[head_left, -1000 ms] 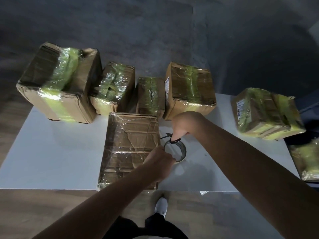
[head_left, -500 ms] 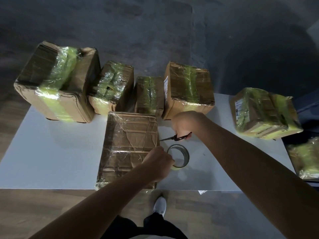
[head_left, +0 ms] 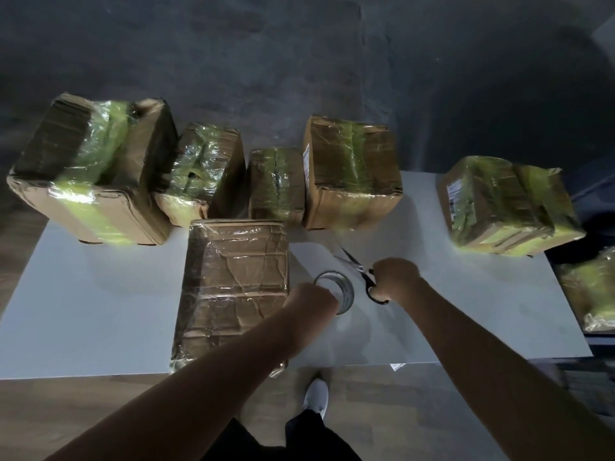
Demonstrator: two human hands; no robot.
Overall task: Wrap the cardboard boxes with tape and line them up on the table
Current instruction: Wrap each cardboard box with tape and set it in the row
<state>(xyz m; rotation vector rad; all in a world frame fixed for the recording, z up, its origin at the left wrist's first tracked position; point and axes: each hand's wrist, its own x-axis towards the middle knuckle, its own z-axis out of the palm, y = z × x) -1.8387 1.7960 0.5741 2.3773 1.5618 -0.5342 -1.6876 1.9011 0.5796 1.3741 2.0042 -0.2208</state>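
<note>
On the white desk (head_left: pixel 100 327), the left hand (head_left: pixel 311 299) grips the tape roll (head_left: pixel 336 291); the right hand (head_left: pixel 396 277) holds open scissors (head_left: pixel 357 266) beside the wrapped box (head_left: pixel 233 287).

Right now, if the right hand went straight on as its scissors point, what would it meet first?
The scissors in the right hand point across the table at the labelled box, probably met first; depth unclear.
</note>
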